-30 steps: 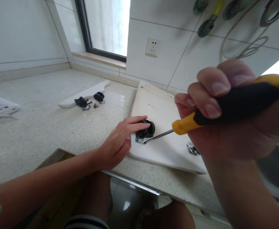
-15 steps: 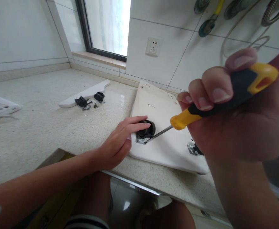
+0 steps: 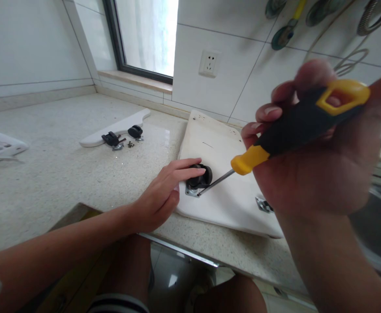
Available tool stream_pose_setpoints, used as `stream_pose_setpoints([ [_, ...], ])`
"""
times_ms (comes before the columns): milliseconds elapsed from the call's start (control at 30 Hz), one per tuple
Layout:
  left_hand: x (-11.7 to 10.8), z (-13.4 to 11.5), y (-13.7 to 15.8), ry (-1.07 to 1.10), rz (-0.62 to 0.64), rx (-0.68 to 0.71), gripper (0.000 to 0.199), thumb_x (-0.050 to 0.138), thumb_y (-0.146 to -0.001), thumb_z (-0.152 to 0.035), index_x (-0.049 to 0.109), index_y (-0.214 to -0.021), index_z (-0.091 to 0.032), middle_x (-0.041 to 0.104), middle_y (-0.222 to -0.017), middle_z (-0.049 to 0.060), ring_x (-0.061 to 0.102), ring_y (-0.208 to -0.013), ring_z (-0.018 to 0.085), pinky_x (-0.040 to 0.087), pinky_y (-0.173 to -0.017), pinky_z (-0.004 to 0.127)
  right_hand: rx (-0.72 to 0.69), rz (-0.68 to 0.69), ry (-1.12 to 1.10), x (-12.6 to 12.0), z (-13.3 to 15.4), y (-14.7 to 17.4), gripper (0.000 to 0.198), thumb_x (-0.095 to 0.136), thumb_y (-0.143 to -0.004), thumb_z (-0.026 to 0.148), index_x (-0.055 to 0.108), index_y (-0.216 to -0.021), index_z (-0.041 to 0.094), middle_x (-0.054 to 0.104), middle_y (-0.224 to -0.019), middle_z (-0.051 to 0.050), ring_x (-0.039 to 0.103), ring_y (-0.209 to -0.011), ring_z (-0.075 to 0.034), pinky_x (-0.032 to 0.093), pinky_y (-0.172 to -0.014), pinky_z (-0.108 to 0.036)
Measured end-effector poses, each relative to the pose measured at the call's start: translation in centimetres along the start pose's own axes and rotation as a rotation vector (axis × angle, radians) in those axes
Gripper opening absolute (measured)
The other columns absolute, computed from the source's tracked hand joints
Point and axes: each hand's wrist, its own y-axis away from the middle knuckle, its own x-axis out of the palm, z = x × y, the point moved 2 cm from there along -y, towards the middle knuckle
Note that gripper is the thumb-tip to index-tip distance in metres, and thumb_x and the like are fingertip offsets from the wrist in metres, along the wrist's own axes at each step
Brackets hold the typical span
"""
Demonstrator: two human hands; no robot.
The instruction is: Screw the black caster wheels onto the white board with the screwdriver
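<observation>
My right hand (image 3: 311, 169) holds a yellow-and-black screwdriver (image 3: 295, 117), its handle across the palm and the fingertips partly lifted off it. The slanted steel shaft reaches down to a screw at the corner of a metal caster plate (image 3: 192, 191). That plate belongs to a black caster wheel (image 3: 205, 176), on a white board (image 3: 223, 202) lying flat. Fingers of my left hand (image 3: 159, 195) lie over the caster and grip it, with the thumb by the board's left edge. A second caster (image 3: 265, 204) sits farther right on the board, partly hidden behind my right wrist.
Two loose casters (image 3: 111, 139) and several small screws (image 3: 131, 144) lie beside a white curved panel (image 3: 115, 128) on the speckled counter (image 3: 63, 174). A white plastic piece (image 3: 3, 143) is at far left. Behind are a wall socket (image 3: 209, 63) and pipe valves (image 3: 282, 38). A dark basin (image 3: 376, 226) is at right.
My right hand has turned about the screwdriver, and its fingers have loosened and shifted on the handle. The handle has rotated; the tip stays at the same screw. My left hand has not moved.
</observation>
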Motion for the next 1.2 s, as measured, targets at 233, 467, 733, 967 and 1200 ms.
stream_pose_setpoints([
  [233,0.0,0.2,-0.1,-0.008,0.002,-0.007,0.066,0.036,-0.109,0.000,0.049,-0.170,-0.024,0.049,-0.176,0.012,0.046,-0.165,0.024,0.038,-0.139,0.044,0.104,0.020,-0.170,-0.1,0.5,0.4,0.031,0.083,-0.104,0.034,0.064,-0.080,0.027,0.049,-0.054,0.011,0.046,-0.045,-0.008,0.045,-0.051,-0.026],
  [467,0.0,0.2,0.1,-0.008,0.003,-0.011,0.066,0.036,-0.109,-0.001,0.048,-0.171,-0.023,0.048,-0.176,0.013,0.045,-0.165,0.024,0.038,-0.138,0.044,0.093,0.165,-0.136,-2.2,0.5,1.1,0.038,0.102,-0.078,0.025,0.064,-0.083,0.027,0.057,-0.069,0.010,0.039,-0.043,-0.010,0.021,-0.041,-0.033],
  [733,0.0,0.2,0.1,-0.004,0.000,-0.008,0.065,0.035,-0.110,-0.002,0.048,-0.170,-0.023,0.049,-0.176,0.013,0.045,-0.165,0.024,0.038,-0.139,0.045,0.062,0.042,-0.143,-2.6,0.3,1.3,0.056,0.104,-0.078,0.033,0.048,-0.074,0.026,0.047,-0.064,0.010,0.022,-0.046,-0.011,0.018,-0.041,-0.036],
  [967,0.0,0.1,0.0,-0.016,0.002,-0.014,0.064,0.035,-0.112,-0.003,0.048,-0.171,-0.025,0.049,-0.176,0.014,0.047,-0.164,0.025,0.040,-0.137,0.047,0.071,0.168,-0.146,-3.8,0.3,1.2,0.044,0.104,-0.077,0.035,0.061,-0.083,0.029,0.059,-0.070,0.010,0.037,-0.047,-0.013,0.024,-0.043,-0.037],
  [1200,0.0,0.1,0.1,-0.020,0.000,-0.011,0.064,0.035,-0.111,-0.003,0.048,-0.170,-0.024,0.049,-0.176,0.013,0.046,-0.165,0.024,0.039,-0.138,0.045,-0.092,0.235,-0.057,-2.8,0.0,-0.2,0.054,0.096,-0.067,0.075,0.072,-0.102,0.042,0.073,-0.081,-0.001,0.076,-0.088,-0.038,0.059,-0.065,-0.051],
])
